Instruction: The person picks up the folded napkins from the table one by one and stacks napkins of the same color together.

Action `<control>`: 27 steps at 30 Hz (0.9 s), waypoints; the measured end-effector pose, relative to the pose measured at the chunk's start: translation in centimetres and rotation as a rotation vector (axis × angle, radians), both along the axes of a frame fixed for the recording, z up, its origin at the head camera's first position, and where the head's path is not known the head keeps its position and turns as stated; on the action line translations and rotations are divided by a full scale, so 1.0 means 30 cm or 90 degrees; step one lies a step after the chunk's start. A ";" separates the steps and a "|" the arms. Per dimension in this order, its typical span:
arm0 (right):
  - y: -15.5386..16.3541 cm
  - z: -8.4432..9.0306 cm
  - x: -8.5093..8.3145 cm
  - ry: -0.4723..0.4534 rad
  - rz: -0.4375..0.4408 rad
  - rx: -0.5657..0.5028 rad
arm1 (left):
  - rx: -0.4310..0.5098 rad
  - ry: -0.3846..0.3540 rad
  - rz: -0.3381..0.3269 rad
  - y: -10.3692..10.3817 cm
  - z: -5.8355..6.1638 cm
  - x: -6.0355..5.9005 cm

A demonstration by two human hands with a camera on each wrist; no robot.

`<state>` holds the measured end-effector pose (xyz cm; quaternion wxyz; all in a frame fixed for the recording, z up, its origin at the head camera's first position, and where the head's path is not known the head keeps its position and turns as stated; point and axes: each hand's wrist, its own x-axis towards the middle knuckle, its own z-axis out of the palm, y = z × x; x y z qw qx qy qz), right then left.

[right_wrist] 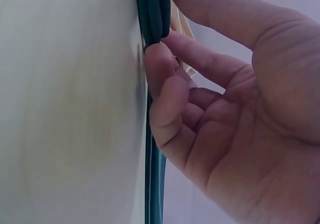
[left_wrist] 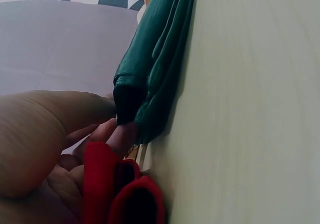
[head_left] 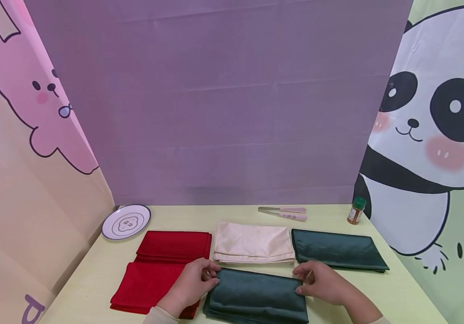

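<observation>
A folded dark green satin cloth (head_left: 258,294) lies at the front of the table, its layers showing along the edge. At its far left corner, my left hand (head_left: 193,283) pinches the edge, thumb on top and a fingertip below in the left wrist view. My right hand (head_left: 322,282) pinches the right edge near the far corner; the right wrist view shows its thumb over the stacked layers and a finger beneath. Two folded red cloths, a nearer one (head_left: 150,285) and a farther one (head_left: 175,245), sit to the left. My left forearm passes over the nearer red cloth.
Behind the front cloth lie a folded cream cloth (head_left: 254,243) and, to its right, another folded green cloth (head_left: 337,249). Farther back are a white plate (head_left: 114,225), pink-handled tongs (head_left: 292,216) and a green-capped spice jar (head_left: 355,212). A purple backdrop (head_left: 232,112) borders the table (head_left: 82,288).
</observation>
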<state>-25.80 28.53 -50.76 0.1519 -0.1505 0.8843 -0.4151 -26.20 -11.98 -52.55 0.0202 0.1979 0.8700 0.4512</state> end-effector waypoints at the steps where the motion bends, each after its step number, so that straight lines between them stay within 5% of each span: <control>1: 0.000 0.000 0.000 0.000 0.002 0.003 | -0.004 0.003 0.001 0.000 -0.001 0.000; 13: 0.006 -0.019 -0.006 0.009 0.010 0.031 | -0.008 0.042 -0.003 -0.008 -0.013 -0.002; 27: 0.011 -0.019 -0.002 0.017 0.029 0.021 | -0.011 -0.036 0.002 -0.001 0.006 0.009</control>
